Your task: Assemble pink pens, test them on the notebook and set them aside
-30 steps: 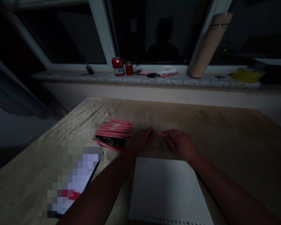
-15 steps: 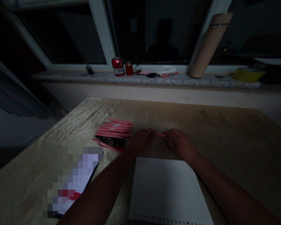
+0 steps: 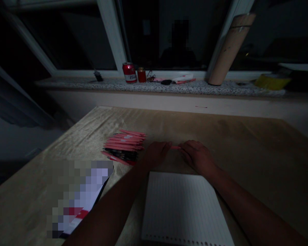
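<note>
Between my two hands lies a pink pen (image 3: 175, 147), its middle showing in the gap and both ends covered by fingers. My left hand (image 3: 157, 150) is closed on the left end, thumb toward the pen. On the other end, my right hand (image 3: 196, 153) is closed with its fingers curled together. Left of my left hand is a pile of pink pens (image 3: 125, 140), with several black pens (image 3: 122, 154) among them. A spiral-bound lined notebook (image 3: 182, 208) lies below my hands, between my forearms.
A phone-like device (image 3: 92, 191), partly pixelated, lies at left on the cloth-covered table (image 3: 236, 150). On the stone windowsill (image 3: 192, 89) stand a red can (image 3: 129, 72), a small red jar (image 3: 141, 74), a tall tan cylinder (image 3: 231, 51) and a yellow object (image 3: 272, 82).
My hands have barely moved; the left has shifted very slightly, with the pen still between them. Everything else stays in place.
</note>
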Motion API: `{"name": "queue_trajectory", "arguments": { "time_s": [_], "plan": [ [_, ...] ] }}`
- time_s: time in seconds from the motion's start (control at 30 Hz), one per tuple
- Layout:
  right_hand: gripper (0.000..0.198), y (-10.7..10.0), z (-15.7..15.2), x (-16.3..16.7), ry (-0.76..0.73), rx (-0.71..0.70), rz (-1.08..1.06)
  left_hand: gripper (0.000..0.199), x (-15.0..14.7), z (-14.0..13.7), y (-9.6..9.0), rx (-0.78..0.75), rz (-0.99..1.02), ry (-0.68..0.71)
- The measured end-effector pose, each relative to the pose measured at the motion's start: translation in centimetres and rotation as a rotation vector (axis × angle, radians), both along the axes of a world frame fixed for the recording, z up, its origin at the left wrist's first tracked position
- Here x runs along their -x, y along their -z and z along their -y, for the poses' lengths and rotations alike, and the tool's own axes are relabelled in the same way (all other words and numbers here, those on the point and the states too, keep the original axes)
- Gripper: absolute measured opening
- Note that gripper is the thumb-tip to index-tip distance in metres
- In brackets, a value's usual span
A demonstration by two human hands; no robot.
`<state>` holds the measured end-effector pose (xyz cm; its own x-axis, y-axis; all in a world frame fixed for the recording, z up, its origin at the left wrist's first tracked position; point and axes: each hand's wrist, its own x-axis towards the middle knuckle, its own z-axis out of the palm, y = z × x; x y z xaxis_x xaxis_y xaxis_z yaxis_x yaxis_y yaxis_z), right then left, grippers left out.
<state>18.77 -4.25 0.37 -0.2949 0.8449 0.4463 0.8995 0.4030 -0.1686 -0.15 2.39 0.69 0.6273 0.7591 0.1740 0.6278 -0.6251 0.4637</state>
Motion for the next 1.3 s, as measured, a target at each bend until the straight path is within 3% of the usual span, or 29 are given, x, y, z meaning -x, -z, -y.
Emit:
{"name": "queue_trajectory", "arguments": {
  "time_s": [0.23,0.47,0.93,1.3],
  "plan": [
    [0.024,0.03,-0.03,0.1,-0.01,-0.014,-0.012,0.048,0.04,0.08,-0.35,0.084,0.09,0.007],
    [0.025,0.08,0.06,0.16,0.037,0.027,0.011,0.034,0.21,0.02,0.06,0.073,0.178,-0.014],
    [0.024,-0.11,0.07,0.21,-0.004,-0.007,-0.022,0.038,0.04,0.09,-0.08,0.018,0.086,-0.022],
    [0.024,0.06,0.02,0.12,-0.005,0.004,-0.029,0.034,0.12,0.29,-0.46,0.063,0.174,-0.029]
  ]
}}
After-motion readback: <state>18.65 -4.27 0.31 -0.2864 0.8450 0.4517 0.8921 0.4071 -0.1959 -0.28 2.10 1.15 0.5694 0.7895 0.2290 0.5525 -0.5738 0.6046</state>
